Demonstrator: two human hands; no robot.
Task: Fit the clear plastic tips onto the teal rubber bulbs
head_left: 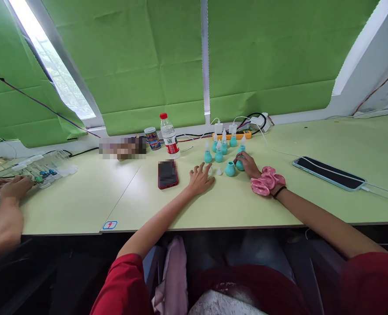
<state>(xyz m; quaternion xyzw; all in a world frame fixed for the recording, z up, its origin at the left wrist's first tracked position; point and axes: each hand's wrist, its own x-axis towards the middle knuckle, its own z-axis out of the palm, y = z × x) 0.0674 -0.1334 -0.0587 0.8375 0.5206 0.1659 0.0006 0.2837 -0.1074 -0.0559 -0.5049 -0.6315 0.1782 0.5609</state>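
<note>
loosely | left hand (199, 180) splayed, palm down | right hand (249, 166) gripping teal jar (240, 165)

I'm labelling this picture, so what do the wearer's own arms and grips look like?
Red sleeves leave both forearms uncovered. A shiny pink scrunchie and thin black band circle the right arm; the left wrist shows nothing worn. The left grip and right grip have no gloves.
</note>
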